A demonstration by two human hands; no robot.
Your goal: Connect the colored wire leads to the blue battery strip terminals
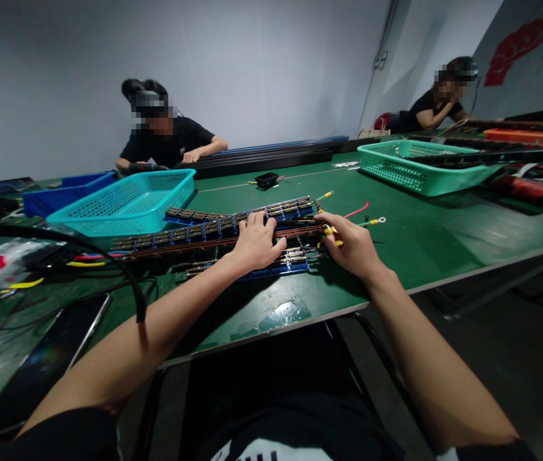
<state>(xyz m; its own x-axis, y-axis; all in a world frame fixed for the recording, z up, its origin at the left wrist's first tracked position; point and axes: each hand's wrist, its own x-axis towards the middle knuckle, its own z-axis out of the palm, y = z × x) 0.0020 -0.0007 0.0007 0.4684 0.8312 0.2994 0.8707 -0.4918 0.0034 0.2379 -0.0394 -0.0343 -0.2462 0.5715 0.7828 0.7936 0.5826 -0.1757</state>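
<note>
Resting palm-down at frame centre, left hand (255, 242) pressing fingers spread across the long strips (223, 232) of blue-and-metal parts lying on the green bench (425, 237). Just right of it, right hand (354, 246) closing around a yellow-handled tool (328, 229), tip meeting the strips' right end beside loose red and yellow wires (365, 214). Probably worth keeping the strips pinned flat and the tool square to the end while working. Further back, sitting upper left, a turquoise basket (130, 202); upper right, a green basket (420, 168). Beyond, two people sitting at the bench's far side.
</note>
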